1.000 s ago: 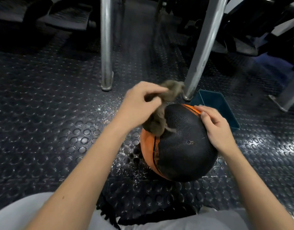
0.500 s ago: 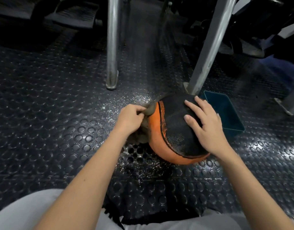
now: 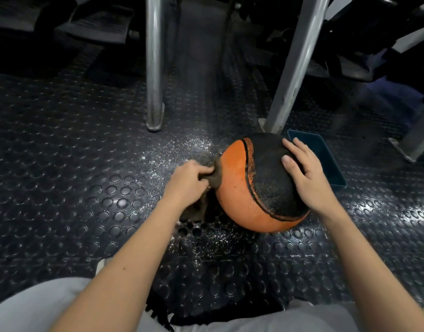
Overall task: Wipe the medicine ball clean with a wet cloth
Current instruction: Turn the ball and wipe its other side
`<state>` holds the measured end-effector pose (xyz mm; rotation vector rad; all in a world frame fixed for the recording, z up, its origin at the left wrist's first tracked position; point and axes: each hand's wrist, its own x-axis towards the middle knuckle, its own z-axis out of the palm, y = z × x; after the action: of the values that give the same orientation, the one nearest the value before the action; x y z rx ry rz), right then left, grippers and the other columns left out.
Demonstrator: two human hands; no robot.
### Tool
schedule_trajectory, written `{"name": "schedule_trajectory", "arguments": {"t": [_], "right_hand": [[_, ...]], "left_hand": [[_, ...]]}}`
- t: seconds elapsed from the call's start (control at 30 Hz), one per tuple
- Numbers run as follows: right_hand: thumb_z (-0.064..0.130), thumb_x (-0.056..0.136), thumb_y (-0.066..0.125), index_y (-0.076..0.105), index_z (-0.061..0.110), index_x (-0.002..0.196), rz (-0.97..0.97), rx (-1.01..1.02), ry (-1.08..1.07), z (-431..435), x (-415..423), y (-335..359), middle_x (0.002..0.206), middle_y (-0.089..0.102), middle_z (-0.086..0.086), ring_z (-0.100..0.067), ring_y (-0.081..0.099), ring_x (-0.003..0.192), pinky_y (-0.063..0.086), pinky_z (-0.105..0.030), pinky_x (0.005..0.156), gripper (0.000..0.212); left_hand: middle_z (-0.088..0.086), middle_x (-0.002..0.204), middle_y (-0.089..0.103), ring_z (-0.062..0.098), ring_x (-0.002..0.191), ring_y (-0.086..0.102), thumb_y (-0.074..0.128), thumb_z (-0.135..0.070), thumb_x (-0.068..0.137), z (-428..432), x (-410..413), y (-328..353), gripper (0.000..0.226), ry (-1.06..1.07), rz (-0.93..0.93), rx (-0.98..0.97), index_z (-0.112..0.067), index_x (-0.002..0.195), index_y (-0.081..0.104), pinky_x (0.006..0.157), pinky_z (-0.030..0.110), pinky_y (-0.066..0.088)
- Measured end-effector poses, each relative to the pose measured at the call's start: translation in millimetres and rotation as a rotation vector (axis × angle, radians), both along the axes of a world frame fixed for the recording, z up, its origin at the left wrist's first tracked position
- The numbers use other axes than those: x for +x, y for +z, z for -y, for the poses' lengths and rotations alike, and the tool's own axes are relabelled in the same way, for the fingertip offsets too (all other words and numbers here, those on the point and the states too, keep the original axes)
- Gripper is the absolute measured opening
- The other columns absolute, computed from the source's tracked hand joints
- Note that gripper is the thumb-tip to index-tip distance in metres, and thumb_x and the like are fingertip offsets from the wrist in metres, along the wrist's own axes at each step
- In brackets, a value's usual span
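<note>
no readable text, labels, brands, numbers or signs on anything in view

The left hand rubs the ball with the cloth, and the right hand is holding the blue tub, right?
Not quite. The right hand isn't holding the blue tub; it rests open on the black part of the medicine ball, with the tub on the floor beyond it. The left hand does press the cloth against the ball's orange side. The head view shows it.

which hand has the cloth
The left hand grips the cloth against the orange side of the medicine ball; the right hand rests flat on its black panel.
</note>
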<state>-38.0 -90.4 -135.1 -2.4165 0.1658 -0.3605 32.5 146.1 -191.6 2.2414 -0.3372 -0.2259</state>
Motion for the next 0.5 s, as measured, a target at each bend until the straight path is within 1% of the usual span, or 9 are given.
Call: {"name": "schedule_trajectory", "arguments": {"t": [0.03, 0.07, 0.13, 0.2, 0.27, 0.33, 0.4, 0.43, 0.5], "right_hand": [[0.052, 0.088, 0.039, 0.039, 0.044, 0.131, 0.006, 0.015, 0.0, 3, 0, -1, 0.152, 0.029, 0.006, -0.012, 0.017, 0.142, 0.013, -0.041, 0.118, 0.044], [0.052, 0.088, 0.039, 0.039, 0.044, 0.131, 0.014, 0.024, 0.0, 6, 1, -3, 0.152, 0.029, 0.005, -0.013, 0.018, 0.142, 0.014, -0.043, 0.118, 0.043], [0.053, 0.089, 0.039, 0.038, 0.045, 0.13, 0.032, 0.033, -0.004, 9, 2, -4, 0.151, 0.03, 0.004, -0.014, 0.019, 0.142, 0.015, -0.045, 0.117, 0.042], [0.052, 0.089, 0.039, 0.038, 0.047, 0.128, 0.038, 0.035, -0.013, 11, 2, -6, 0.151, 0.03, 0.003, -0.015, 0.02, 0.142, 0.015, -0.046, 0.117, 0.04], [0.052, 0.089, 0.039, 0.038, 0.049, 0.127, 0.031, 0.049, -0.022, 12, 2, -5, 0.151, 0.03, 0.004, -0.014, 0.019, 0.142, 0.015, -0.046, 0.117, 0.038], [0.052, 0.088, 0.038, 0.038, 0.048, 0.128, 0.018, 0.059, -0.026, 11, 2, -4, 0.151, 0.029, 0.005, -0.013, 0.019, 0.143, 0.015, -0.044, 0.118, 0.04], [0.052, 0.088, 0.038, 0.038, 0.045, 0.13, 0.026, 0.034, -0.023, 8, 1, -4, 0.152, 0.029, 0.004, -0.014, 0.019, 0.143, 0.015, -0.044, 0.117, 0.042], [0.052, 0.088, 0.038, 0.038, 0.045, 0.131, 0.026, 0.015, -0.023, 6, 1, -3, 0.152, 0.029, 0.003, -0.015, 0.019, 0.143, 0.015, -0.044, 0.117, 0.043], [0.051, 0.088, 0.042, 0.039, 0.045, 0.131, 0.011, 0.032, -0.021, 3, 1, 0, 0.152, 0.029, 0.005, -0.013, 0.019, 0.142, 0.014, -0.042, 0.118, 0.043]], "left_hand": [[-0.003, 0.125, 0.054, 0.019, 0.117, 0.049, 0.055, -0.01, 0.089, -3, 0, -1, 0.039, 0.029, -0.01, 0.05, -0.029, 0.122, 0.063, 0.098, 0.034, 0.04], [-0.003, 0.126, 0.054, 0.02, 0.117, 0.049, 0.055, -0.011, 0.088, -2, -1, 3, 0.039, 0.057, 0.003, 0.019, -0.03, 0.121, 0.063, 0.1, 0.036, 0.04], [-0.004, 0.124, 0.055, 0.018, 0.117, 0.049, 0.054, -0.01, 0.088, 10, -5, 23, 0.04, 0.079, 0.126, -0.16, -0.03, 0.121, 0.063, 0.103, 0.034, 0.036], [-0.01, 0.119, 0.053, 0.016, 0.115, 0.046, 0.053, -0.007, 0.087, 23, -14, 42, 0.043, 0.024, 0.266, -0.329, -0.03, 0.122, 0.063, 0.102, 0.028, 0.033], [-0.015, 0.117, 0.05, 0.014, 0.113, 0.043, 0.053, -0.006, 0.087, 33, -25, 42, 0.042, -0.11, 0.337, -0.328, -0.031, 0.121, 0.063, 0.099, 0.025, 0.03], [-0.017, 0.119, 0.049, 0.017, 0.114, 0.043, 0.054, -0.006, 0.087, 35, -29, 27, 0.041, -0.158, 0.256, -0.313, -0.031, 0.118, 0.065, 0.1, 0.028, 0.033], [-0.015, 0.119, 0.052, 0.019, 0.116, 0.046, 0.053, -0.007, 0.087, 30, -21, 18, 0.04, -0.073, 0.173, -0.306, -0.03, 0.117, 0.066, 0.102, 0.033, 0.036], [-0.013, 0.12, 0.054, 0.019, 0.117, 0.046, 0.051, -0.008, 0.088, 26, -16, 16, 0.04, -0.018, 0.151, -0.257, -0.029, 0.118, 0.066, 0.102, 0.035, 0.037], [-0.006, 0.123, 0.056, 0.019, 0.117, 0.049, 0.05, -0.007, 0.087, 18, -8, 15, 0.042, 0.093, 0.114, -0.209, -0.028, 0.12, 0.064, 0.102, 0.034, 0.039]]}}
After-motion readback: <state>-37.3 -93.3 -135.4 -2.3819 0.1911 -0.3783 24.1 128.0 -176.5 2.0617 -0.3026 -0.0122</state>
